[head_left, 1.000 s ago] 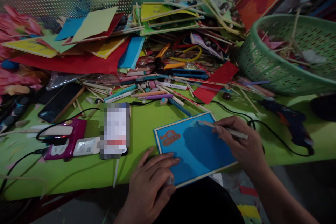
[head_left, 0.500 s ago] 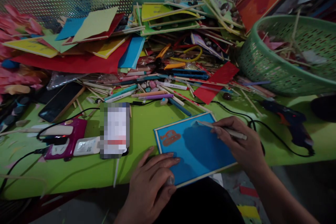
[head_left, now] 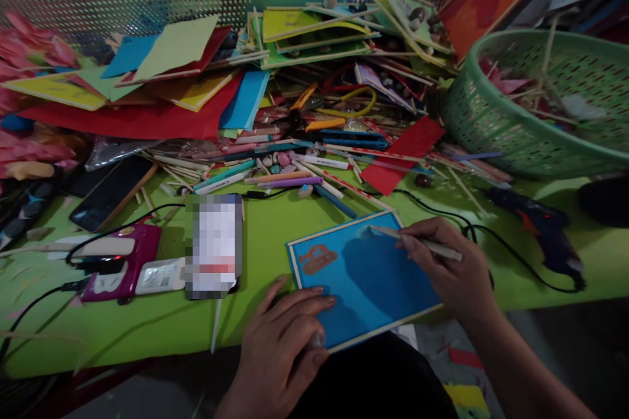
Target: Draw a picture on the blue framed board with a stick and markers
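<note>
A blue card [head_left: 354,311] edged with thin pale wooden sticks lies tilted at the table's front edge. It bears a brown drawn shape [head_left: 318,258] near its upper left corner. My right hand [head_left: 445,262] pinches a whitish marker pen [head_left: 437,248], its tip on the blue surface near the top edge. A small paler patch shows by that tip. My left hand [head_left: 289,337] rests on the card's lower left corner, fingers stretched out and holding nothing.
A phone [head_left: 216,242] stands left of the card beside a magenta power strip [head_left: 142,242]. Loose markers [head_left: 295,181] and sticks lie behind. On the right are a glue gun [head_left: 545,229] with its cord and a green basket [head_left: 491,111]. Stacked coloured cards [head_left: 314,26] fill the back.
The view has shifted very slightly. The pale patch by the pen tip looks a little larger; both hands stay in place.
</note>
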`<state>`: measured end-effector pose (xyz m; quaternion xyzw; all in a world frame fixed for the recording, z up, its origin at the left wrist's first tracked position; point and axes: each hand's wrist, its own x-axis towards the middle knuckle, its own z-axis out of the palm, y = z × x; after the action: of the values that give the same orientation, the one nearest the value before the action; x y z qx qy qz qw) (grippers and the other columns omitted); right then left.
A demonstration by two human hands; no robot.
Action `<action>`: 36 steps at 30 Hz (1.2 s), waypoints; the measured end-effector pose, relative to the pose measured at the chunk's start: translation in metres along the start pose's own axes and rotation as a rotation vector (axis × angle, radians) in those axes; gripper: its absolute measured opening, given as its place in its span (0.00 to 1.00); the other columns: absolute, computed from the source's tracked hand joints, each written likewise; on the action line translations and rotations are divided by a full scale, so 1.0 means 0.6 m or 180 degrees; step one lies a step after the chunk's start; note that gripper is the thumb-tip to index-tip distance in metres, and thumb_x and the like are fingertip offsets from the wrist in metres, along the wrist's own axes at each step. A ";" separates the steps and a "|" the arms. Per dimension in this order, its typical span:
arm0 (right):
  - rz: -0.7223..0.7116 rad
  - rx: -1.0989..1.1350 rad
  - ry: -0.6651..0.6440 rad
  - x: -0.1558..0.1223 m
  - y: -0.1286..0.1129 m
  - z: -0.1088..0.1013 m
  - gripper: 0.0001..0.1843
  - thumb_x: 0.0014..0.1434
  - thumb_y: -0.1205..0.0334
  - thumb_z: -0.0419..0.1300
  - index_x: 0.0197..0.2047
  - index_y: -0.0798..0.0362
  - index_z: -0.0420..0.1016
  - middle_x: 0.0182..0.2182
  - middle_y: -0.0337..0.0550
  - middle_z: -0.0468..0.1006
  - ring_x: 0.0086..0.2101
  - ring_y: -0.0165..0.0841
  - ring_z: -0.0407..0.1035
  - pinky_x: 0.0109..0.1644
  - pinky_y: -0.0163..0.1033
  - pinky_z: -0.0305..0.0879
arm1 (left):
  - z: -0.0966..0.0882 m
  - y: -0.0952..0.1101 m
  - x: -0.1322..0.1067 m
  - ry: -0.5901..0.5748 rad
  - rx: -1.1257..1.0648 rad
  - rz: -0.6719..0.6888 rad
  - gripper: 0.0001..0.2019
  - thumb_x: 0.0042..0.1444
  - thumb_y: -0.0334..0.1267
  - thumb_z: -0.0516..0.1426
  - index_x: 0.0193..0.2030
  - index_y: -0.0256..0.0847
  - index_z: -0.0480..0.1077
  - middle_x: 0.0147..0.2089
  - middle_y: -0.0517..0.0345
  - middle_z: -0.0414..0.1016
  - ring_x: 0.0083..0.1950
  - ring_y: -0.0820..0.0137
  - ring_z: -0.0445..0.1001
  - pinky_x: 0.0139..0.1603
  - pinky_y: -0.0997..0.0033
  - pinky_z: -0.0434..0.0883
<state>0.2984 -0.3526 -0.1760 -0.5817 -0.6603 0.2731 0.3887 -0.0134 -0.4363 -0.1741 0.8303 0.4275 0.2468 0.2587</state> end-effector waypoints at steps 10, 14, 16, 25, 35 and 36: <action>0.0033 0.0010 0.0055 0.001 -0.001 0.000 0.04 0.69 0.58 0.64 0.42 0.48 0.79 0.30 0.39 0.82 0.27 0.32 0.73 0.27 0.36 0.63 | 0.001 -0.002 0.001 0.0025 -0.0069 0.0031 0.05 0.72 0.41 0.54 0.46 0.46 0.70 0.63 0.58 0.82 0.68 0.66 0.76 0.80 0.59 0.48; 0.0089 0.0119 -0.0021 -0.001 -0.001 -0.003 0.05 0.69 0.57 0.64 0.41 0.48 0.79 0.30 0.39 0.81 0.27 0.32 0.73 0.27 0.36 0.62 | 0.001 -0.001 -0.002 -0.0023 -0.0065 -0.0012 0.04 0.71 0.40 0.54 0.46 0.47 0.70 0.63 0.58 0.82 0.67 0.64 0.77 0.79 0.56 0.51; 0.0100 0.0168 -0.0047 -0.001 -0.003 -0.003 0.06 0.70 0.57 0.65 0.40 0.48 0.79 0.29 0.39 0.81 0.27 0.32 0.73 0.27 0.37 0.62 | 0.001 0.000 -0.002 0.0001 -0.0088 -0.0040 0.05 0.72 0.41 0.54 0.46 0.47 0.70 0.62 0.57 0.83 0.67 0.64 0.77 0.79 0.55 0.51; 0.0129 0.0205 -0.0070 0.002 -0.008 -0.004 0.08 0.69 0.54 0.65 0.40 0.48 0.79 0.29 0.40 0.81 0.25 0.33 0.72 0.27 0.37 0.64 | 0.003 0.000 -0.002 0.0026 -0.0085 -0.0031 0.04 0.72 0.39 0.54 0.46 0.47 0.69 0.62 0.55 0.82 0.67 0.63 0.77 0.78 0.53 0.53; 0.0118 0.0185 -0.0100 -0.001 -0.003 -0.004 0.08 0.68 0.55 0.66 0.40 0.49 0.79 0.29 0.41 0.82 0.27 0.34 0.73 0.28 0.37 0.64 | 0.004 -0.002 -0.003 0.0000 -0.0079 -0.0048 0.05 0.72 0.40 0.53 0.46 0.47 0.70 0.63 0.54 0.82 0.67 0.62 0.77 0.78 0.51 0.54; 0.0118 0.0180 -0.0094 -0.001 -0.004 -0.005 0.08 0.68 0.55 0.66 0.40 0.49 0.79 0.29 0.41 0.82 0.27 0.34 0.73 0.28 0.37 0.64 | 0.005 -0.002 -0.003 0.0002 -0.0083 -0.0058 0.05 0.71 0.40 0.53 0.46 0.47 0.70 0.62 0.54 0.82 0.67 0.61 0.77 0.78 0.50 0.54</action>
<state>0.2996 -0.3538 -0.1729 -0.5785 -0.6472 0.3073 0.3901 -0.0131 -0.4382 -0.1773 0.8229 0.4319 0.2502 0.2716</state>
